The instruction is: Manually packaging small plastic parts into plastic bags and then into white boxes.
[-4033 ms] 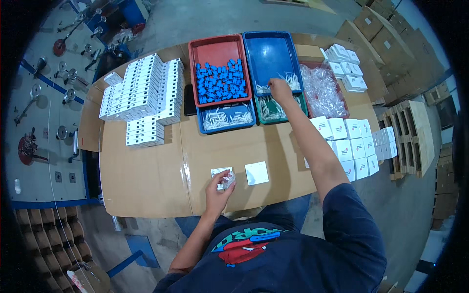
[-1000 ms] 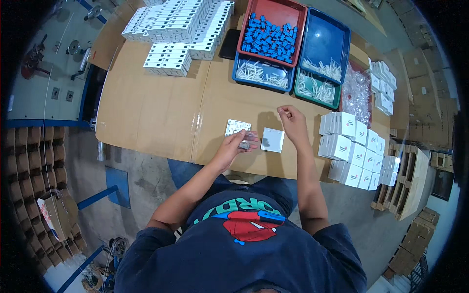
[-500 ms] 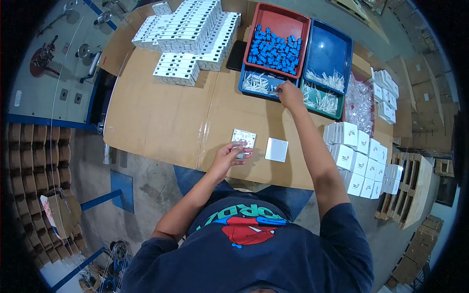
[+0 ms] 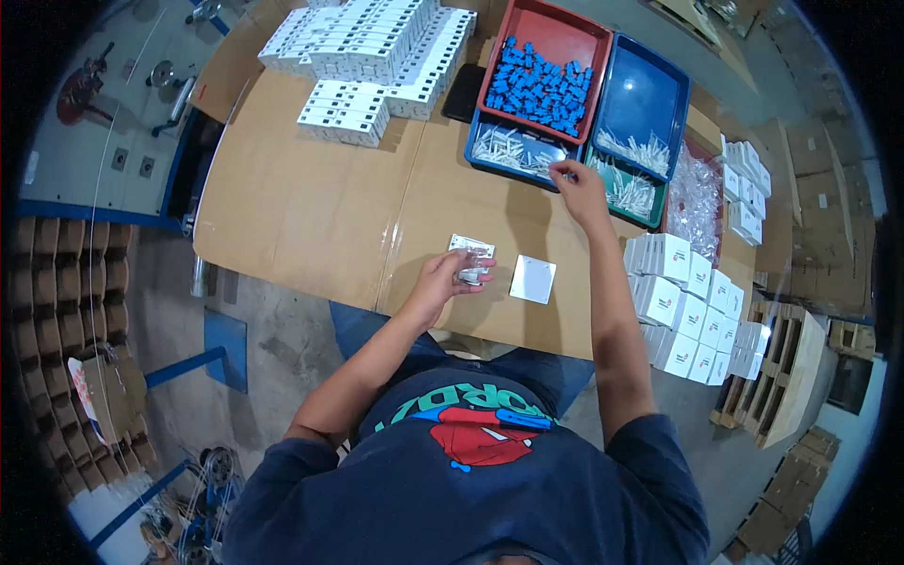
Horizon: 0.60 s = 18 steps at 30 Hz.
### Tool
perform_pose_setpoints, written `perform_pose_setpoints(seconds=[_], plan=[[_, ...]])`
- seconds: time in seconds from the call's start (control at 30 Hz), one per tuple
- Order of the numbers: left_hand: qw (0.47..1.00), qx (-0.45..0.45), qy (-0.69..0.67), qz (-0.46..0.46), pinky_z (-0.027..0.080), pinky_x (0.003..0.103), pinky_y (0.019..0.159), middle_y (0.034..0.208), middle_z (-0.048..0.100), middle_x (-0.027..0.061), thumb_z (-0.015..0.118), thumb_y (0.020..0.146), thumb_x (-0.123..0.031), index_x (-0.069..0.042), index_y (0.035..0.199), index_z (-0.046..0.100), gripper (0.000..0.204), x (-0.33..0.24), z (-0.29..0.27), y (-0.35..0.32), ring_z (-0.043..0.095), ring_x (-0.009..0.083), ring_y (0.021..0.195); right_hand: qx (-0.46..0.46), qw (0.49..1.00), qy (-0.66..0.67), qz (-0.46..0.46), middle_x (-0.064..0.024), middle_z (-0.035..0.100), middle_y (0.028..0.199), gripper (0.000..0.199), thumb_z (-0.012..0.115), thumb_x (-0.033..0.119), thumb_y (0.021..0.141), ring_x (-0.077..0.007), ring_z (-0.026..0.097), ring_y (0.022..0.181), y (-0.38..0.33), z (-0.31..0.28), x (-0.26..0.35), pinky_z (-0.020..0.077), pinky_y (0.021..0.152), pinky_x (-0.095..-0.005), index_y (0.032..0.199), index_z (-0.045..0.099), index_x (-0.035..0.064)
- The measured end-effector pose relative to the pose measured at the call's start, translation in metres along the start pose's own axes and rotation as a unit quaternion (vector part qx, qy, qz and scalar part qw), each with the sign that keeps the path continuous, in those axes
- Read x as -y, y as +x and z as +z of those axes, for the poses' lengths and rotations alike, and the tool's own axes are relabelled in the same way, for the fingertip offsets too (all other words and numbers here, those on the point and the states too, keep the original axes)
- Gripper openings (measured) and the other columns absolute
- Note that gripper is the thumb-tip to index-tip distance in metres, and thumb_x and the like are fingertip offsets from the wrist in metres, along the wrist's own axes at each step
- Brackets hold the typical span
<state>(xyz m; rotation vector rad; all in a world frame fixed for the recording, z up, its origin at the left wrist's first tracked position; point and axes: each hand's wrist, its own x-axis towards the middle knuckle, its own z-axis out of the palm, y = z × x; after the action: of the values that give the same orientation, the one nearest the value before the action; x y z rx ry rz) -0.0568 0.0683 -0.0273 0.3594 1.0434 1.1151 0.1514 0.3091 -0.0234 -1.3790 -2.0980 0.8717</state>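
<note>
My left hand [image 4: 441, 290] is closed, its fingers around a small clear plastic piece [image 4: 468, 265], perhaps a bag. It hovers at a white square plate [image 4: 474, 247] with small markings, which the fingers partly cover. To its right a plain white square plate [image 4: 533, 280] lies flat on the cardboard. My right hand [image 4: 581, 195] is pinched at the near right corner of a blue tray [image 4: 477, 155] of white plastic pegs [image 4: 504, 149]. Whatever sits between those fingertips is too small to make out.
Beyond the pegs, a red tray [image 4: 603, 52] holds blue plastic pieces. A larger blue tray [image 4: 650, 89] and a green tray [image 4: 656, 215] hold more pegs. White boxes [image 4: 670, 299] stack at the right. White boxed units [image 4: 348, 113] fill the far left. A dark flat object [image 4: 463, 92] lies beside the trays.
My right hand has drawn back a little from the pegs, toward the right and toward me. My left hand stays at the marked plate. The whole view has shifted slightly.
</note>
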Motion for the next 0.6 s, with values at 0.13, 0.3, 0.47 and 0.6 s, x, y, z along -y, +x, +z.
perform_pose_setpoints(seconds=[0.13,0.3,0.47,0.6], plan=[[0.999,0.031,0.007,0.002,0.058,0.033,0.087,0.124,0.07,0.0144,0.04,0.11,-0.029,0.0,0.133,0.057,0.041,-0.003,0.012,0.002,0.07,0.0208,0.106,-0.003,0.987,0.155,-0.048,0.0029,0.066,0.077,0.019,0.07,0.014,0.094,-0.0044,0.048,0.064,-0.066,-0.011,0.03,0.0392,0.059,-0.024,0.109,0.076,0.0034],[0.998,0.046,0.052,0.006,0.058,0.03,0.085,0.123,0.071,0.0108,0.042,0.11,-0.029,-0.003,0.132,0.06,0.039,-0.005,0.027,0.002,0.07,0.0172,0.105,0.067,0.973,0.207,0.081,0.0057,0.062,0.075,0.014,0.071,0.009,0.094,-0.0012,0.046,0.064,-0.115,-0.022,0.063,0.0368,0.057,-0.0206,0.105,0.075,0.002],[0.996,0.059,0.064,0.007,0.057,0.029,0.083,0.122,0.071,0.0092,0.048,0.109,-0.03,-0.003,0.132,0.061,0.038,0.002,0.031,0.004,0.07,0.0157,0.104,0.079,0.966,0.229,0.095,0.0054,0.061,0.073,0.011,0.072,0.009,0.093,-0.0014,0.045,0.063,-0.131,-0.023,0.071,0.0369,0.056,-0.021,0.102,0.074,0.0019],[0.995,0.061,0.075,0.017,0.057,0.028,0.082,0.123,0.071,0.0084,0.05,0.108,-0.03,-0.003,0.135,0.06,0.039,0.005,0.032,0.002,0.07,0.0154,0.104,0.095,0.973,0.195,0.081,0.0031,0.063,0.074,0.013,0.072,0.01,0.092,-0.0025,0.047,0.063,-0.136,-0.021,0.067,0.0387,0.057,-0.0215,0.102,0.074,0.0017]])
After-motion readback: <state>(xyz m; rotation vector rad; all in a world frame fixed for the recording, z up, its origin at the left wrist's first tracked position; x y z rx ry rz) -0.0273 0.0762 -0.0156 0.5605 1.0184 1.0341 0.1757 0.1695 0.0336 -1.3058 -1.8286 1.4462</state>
